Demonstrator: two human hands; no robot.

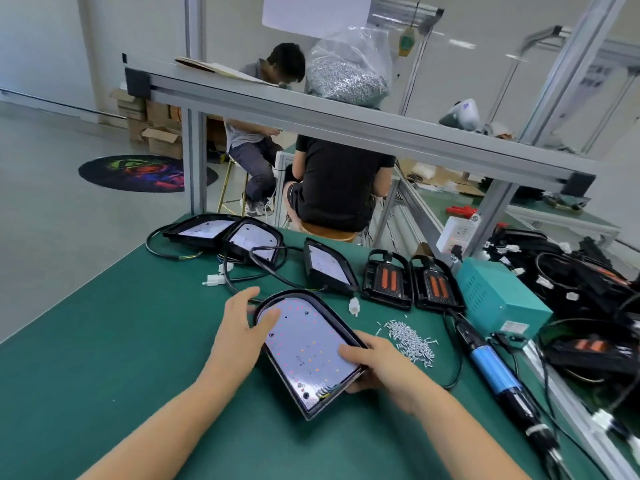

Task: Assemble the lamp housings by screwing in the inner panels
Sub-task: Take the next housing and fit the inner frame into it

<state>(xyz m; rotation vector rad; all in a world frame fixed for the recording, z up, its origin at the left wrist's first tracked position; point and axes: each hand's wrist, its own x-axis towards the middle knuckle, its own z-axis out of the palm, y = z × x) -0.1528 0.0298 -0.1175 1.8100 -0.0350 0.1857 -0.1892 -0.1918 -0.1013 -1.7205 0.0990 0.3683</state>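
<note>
A lamp housing (311, 355) lies flat on the green worktop (104, 341), its white inner panel (304, 344) seated face-up inside the black rim, and everything else sits around it. The left hand (239, 327) rests on the housing's rounded far end, its fingers (268, 318) fairly straight and pressing on the panel with the thumb along the rim. The right hand (377, 363) grips the housing's near right edge, thumb on top of the panel and the other fingers curled underneath. The step in hand looks like seating and aligning the panel before any fastening; dark screw holes show on the panel, though it is hard to tell whether any already hold a screw. Just right of the housing lies a loose pile of screws (410, 341), and beyond that, further right, the blue electric screwdriver (491, 365) lies on the worktop, held by neither hand. The next move likely calls for the right hand to let go, pick a screw and take up the screwdriver while the left keeps the panel down. Behind the housing stand more housings (329, 268), some with panels fitted, some showing orange parts.
</note>
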